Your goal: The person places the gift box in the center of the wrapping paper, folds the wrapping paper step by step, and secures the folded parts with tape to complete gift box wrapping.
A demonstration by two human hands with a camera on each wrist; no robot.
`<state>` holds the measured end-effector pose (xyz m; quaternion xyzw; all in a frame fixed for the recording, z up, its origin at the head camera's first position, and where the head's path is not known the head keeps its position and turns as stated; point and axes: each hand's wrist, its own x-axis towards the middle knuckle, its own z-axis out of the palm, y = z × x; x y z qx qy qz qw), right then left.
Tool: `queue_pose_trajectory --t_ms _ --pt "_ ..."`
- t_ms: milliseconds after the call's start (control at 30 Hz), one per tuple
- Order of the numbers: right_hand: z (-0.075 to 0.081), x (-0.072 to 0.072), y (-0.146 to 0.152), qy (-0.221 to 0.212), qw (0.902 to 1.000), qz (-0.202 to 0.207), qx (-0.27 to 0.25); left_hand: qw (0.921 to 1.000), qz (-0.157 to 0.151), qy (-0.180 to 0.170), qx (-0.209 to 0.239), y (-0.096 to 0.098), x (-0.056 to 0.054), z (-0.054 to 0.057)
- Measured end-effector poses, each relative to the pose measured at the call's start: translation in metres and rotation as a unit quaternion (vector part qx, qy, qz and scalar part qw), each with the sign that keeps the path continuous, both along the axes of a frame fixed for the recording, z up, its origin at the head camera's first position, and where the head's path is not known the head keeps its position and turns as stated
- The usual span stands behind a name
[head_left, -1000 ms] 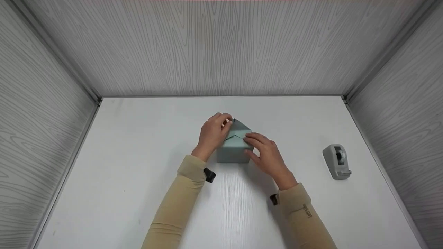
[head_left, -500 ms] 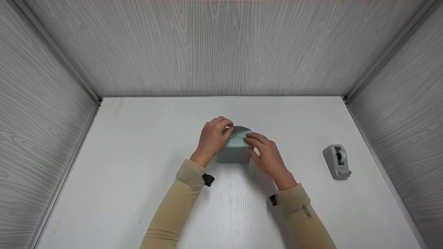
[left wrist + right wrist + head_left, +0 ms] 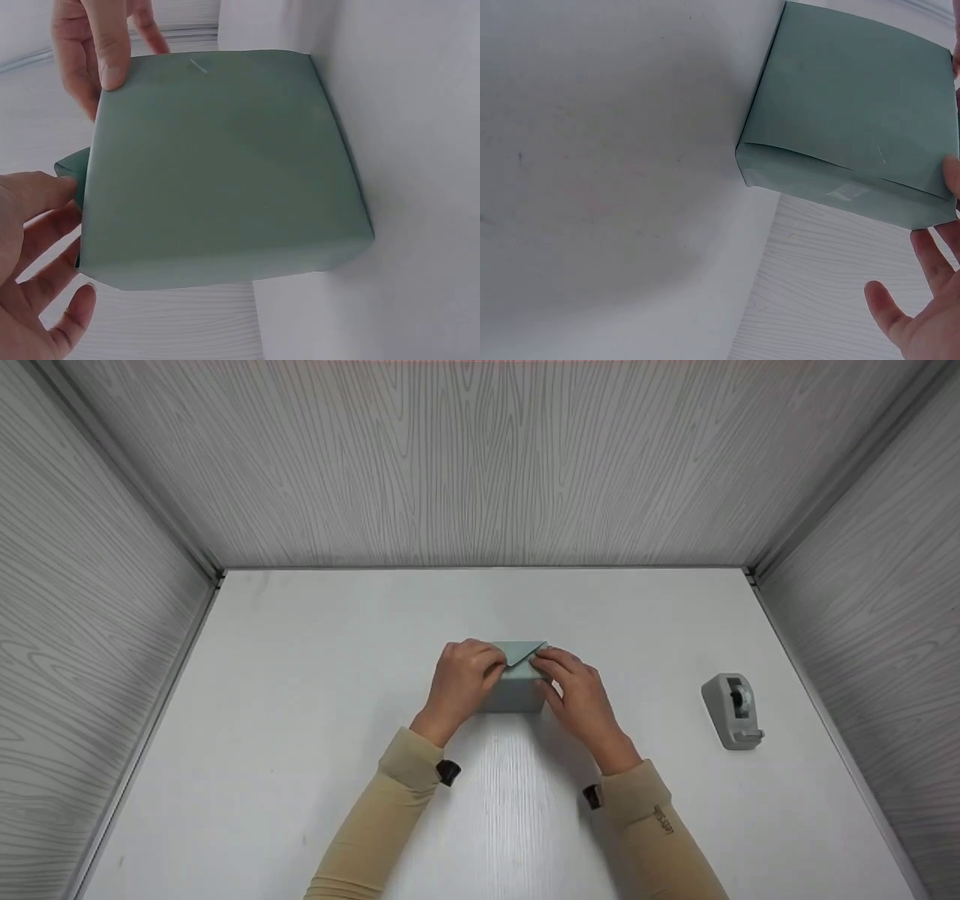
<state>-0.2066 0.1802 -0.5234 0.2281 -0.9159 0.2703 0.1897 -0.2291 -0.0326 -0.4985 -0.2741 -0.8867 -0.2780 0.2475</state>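
A pale green paper-wrapped box [image 3: 513,696] stands on the white table between both hands. Over its top lies a pointed paper flap [image 3: 517,651], folded toward the person. At the flap's tip, my left hand [image 3: 461,679] pinches the paper between thumb and fingers; in the left wrist view this hand [image 3: 34,255] is beside the box's top edge. My right hand [image 3: 585,697] grips the box's right side, its fingers on top and thumb at the front. The right wrist view shows a clear tape piece [image 3: 847,191] on a side of the box. The far side is hidden.
A grey tape dispenser [image 3: 732,712] with a roll in it stands on the right of the white table [image 3: 300,720]. Grey wood-grain panels [image 3: 480,465] enclose the table at the back, left and right.
The left hand has drawn the raised flap down and toward the person, so it now lies across the box's top. The right hand has stayed in place on the box.
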Motion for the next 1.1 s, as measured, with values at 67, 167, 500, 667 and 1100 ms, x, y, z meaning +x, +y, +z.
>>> queue_pose_trajectory --t_ms 67,167,500,667,1100 --pt "0.0 0.0 -0.001 -0.002 1.0 -0.004 0.001 0.9999 0.001 0.01 -0.006 0.0 0.002 -0.003" --pt "0.0 0.0 -0.001 -0.004 1.0 -0.006 0.003 0.9996 0.004 0.026 -0.011 0.0 0.004 -0.007" --pt "-0.001 0.001 -0.001 -0.002 0.9999 -0.011 0.009 0.9986 -0.009 0.032 -0.042 -0.004 0.014 -0.018" --pt "-0.001 0.0 -0.001 0.007 0.9998 -0.008 0.015 0.9968 -0.022 0.049 -0.059 -0.007 0.015 -0.021" --pt "0.009 -0.006 0.001 0.032 0.9981 0.02 0.048 0.9948 -0.03 0.072 -0.066 -0.008 0.01 -0.023"
